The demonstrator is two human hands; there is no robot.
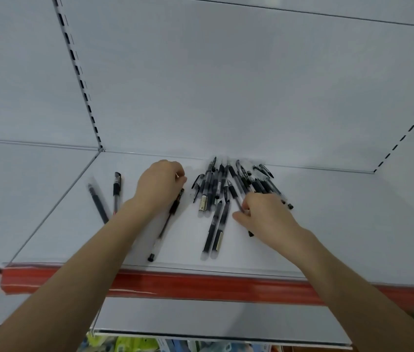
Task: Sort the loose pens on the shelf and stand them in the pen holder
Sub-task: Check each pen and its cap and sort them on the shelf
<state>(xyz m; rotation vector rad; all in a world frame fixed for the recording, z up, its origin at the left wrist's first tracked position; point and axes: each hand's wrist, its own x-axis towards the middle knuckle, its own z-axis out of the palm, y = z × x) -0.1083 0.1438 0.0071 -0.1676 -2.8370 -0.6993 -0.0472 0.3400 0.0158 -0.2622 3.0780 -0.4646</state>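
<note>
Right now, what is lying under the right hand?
The right hand covers the near edge of the pen pile on the shelf. Its fingers seem to pinch one pen, whose black end sticks out below the palm. Other pens beneath are hidden.

Pen pile (228,189) crowds back wall (226,85); shelf (340,224) right open.

A red strip (201,285) runs along the shelf's (328,224) front edge, slotted uprights (79,72) flank the pale back panel (226,85), and colourful packets (129,345) show below.
</note>
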